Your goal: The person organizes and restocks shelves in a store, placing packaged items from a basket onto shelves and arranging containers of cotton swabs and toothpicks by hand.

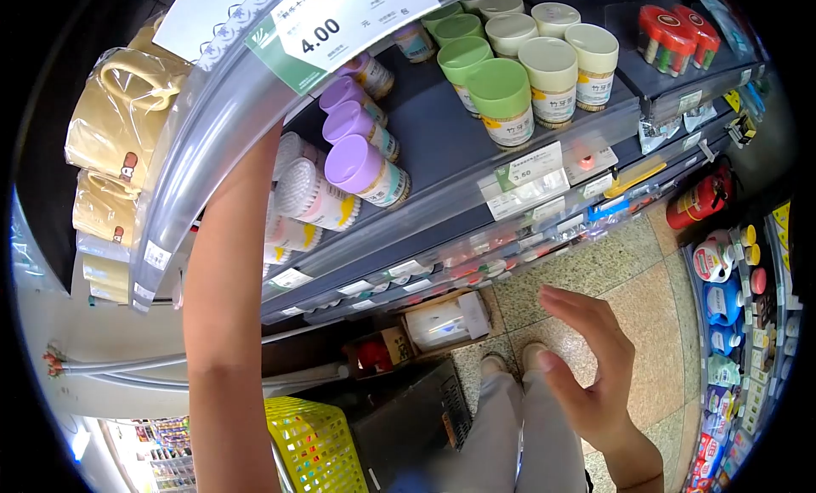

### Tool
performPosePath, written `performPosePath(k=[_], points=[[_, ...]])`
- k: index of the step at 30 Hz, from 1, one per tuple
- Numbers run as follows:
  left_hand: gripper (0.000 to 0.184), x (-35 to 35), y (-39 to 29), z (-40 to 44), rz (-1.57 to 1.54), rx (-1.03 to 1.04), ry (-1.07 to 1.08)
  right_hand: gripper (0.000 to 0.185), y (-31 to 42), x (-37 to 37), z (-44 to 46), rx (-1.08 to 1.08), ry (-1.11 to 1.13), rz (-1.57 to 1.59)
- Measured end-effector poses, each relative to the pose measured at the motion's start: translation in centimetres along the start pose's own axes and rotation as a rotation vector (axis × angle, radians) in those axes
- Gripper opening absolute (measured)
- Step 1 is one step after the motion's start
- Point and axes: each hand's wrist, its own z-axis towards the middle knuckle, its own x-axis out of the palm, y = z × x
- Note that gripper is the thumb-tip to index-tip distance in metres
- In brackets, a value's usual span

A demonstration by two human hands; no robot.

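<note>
My left forearm reaches up past the clear curved edge of an upper shelf. The hand itself is hidden behind that edge and its price tag. Close to this arm stand cotton swab tubs and a row of purple-lidded jars, all on the shelf. Further right are toothpick jars with green lids and cream lids. Over the floor, apart from the shelf, my right hand has its thumb and fingers spread with nothing in them.
Wrapped yellow mugs stand at the left. A yellow basket and an open carton are low down by my legs. Red-capped containers sit at the far right, above a fire extinguisher. Detergent bottles line another shelf.
</note>
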Motion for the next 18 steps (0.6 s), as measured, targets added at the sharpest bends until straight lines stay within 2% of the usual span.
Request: performPosePath(k=[18], points=[[0.041, 0.04, 0.13, -0.7, -0.005, -0.013, 0.009, 0.043, -0.54, 0.71, 0.07, -0.007, 0.031, 0.002]])
